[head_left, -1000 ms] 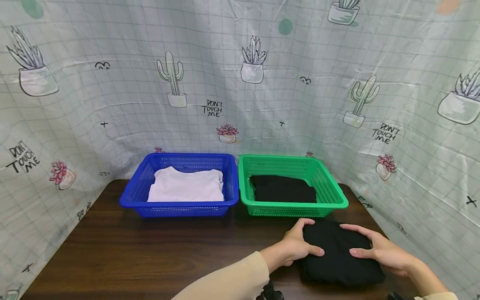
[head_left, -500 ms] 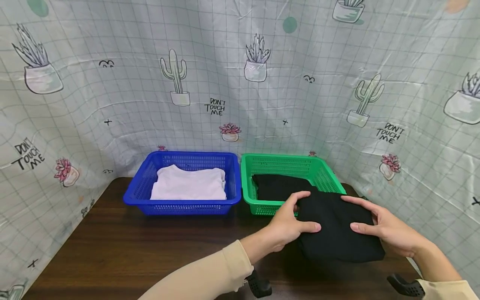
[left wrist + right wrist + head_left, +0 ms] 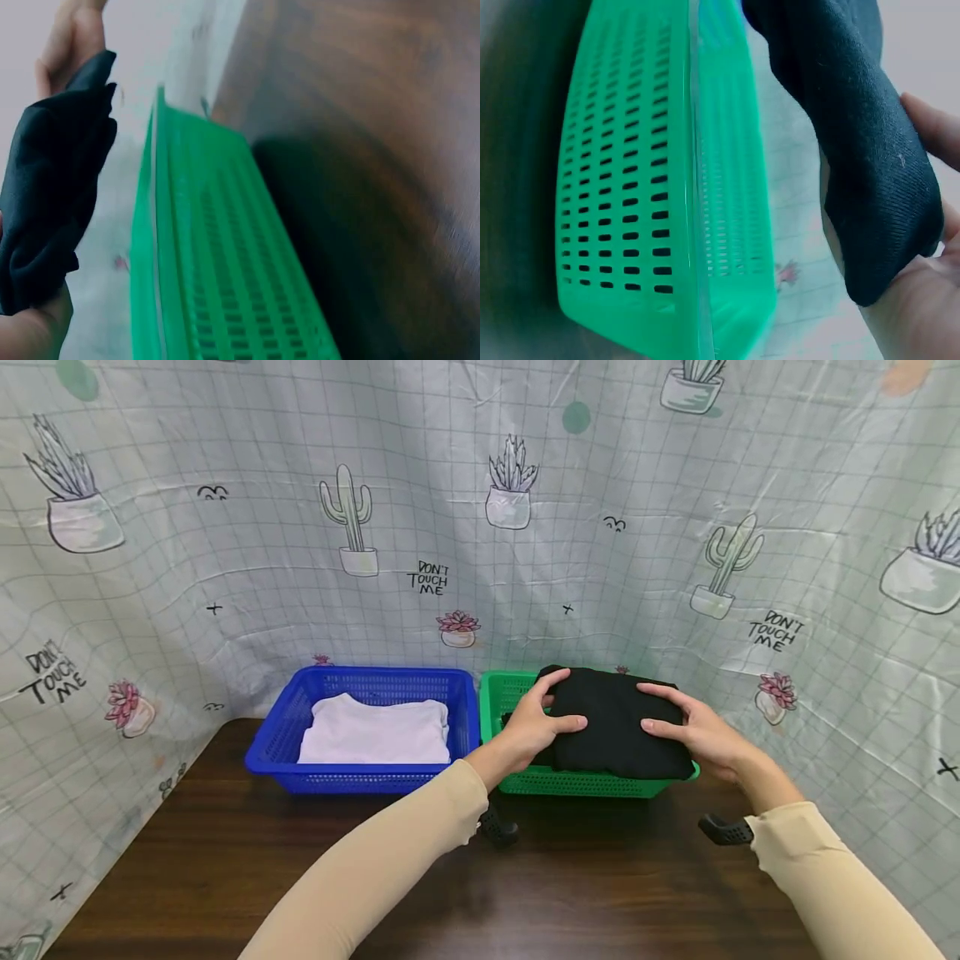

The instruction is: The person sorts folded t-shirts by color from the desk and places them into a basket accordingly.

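A folded black garment (image 3: 611, 727) is held between both hands above the green basket (image 3: 592, 787). My left hand (image 3: 528, 727) grips its left side, thumb on top. On the right side my right hand (image 3: 701, 731) holds it the same way. Both wrist views show a gap between the garment and the basket rim: the left wrist view has the folded layers of the black garment (image 3: 56, 187) beside the rim, and the right wrist view has its thick folded edge (image 3: 870, 150). Most of the black cloth lying in the basket is hidden behind the held garment.
To the left of the green basket stands a blue basket (image 3: 300, 767) with a folded white garment (image 3: 375, 731) in it. Both baskets are at the back of the dark wooden table (image 3: 225, 860), close to a printed curtain (image 3: 420, 485).
Both hands have lifted the black garment off the table at the right and carried it up, back and left, over the green basket. The blue basket stays as it was.
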Demonstrator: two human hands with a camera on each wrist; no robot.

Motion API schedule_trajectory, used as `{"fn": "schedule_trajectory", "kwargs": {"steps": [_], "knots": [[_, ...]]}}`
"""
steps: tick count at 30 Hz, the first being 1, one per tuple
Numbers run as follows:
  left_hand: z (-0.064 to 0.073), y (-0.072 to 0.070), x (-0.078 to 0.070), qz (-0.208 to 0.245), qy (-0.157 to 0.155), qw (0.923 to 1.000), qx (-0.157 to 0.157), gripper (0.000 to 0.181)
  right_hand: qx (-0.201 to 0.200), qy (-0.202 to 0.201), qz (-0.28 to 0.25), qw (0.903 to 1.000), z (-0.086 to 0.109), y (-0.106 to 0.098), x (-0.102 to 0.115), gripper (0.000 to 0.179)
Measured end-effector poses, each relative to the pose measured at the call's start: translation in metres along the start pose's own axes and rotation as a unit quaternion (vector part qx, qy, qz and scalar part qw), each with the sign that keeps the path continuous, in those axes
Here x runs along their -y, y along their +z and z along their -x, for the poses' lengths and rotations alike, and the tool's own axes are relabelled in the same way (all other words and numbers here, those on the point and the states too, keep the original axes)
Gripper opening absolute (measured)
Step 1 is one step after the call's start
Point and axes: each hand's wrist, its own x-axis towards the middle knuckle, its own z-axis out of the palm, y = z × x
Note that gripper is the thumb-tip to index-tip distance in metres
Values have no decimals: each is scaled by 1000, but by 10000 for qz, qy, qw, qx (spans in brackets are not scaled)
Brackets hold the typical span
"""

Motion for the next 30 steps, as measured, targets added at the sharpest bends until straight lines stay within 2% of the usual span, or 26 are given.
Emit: {"fn": "schedule_trajectory", "kwargs": {"steps": [5, 12, 21, 25, 30], "knots": [[-21, -17, 5, 31, 52, 9998, -185, 75, -13, 112, 286, 9995, -35, -1, -4, 82], [-36, -33, 25, 9, -250, 9990, -380, 74, 84, 341, 497, 9981, -67, 5, -28, 89], [-46, -41, 46, -376, -561, 9964, -522, 77, -10, 490, 724, 9962, -85, 17, -57, 89], [-46, -37, 51, -590, -638, 9941, -655, 77, -38, 483, 918, 9946, -88, 20, -64, 90], [-49, -31, 55, -958, -658, 9911, -643, 77, -217, 550, 1010, 9931, -88, 18, -72, 87]]}}
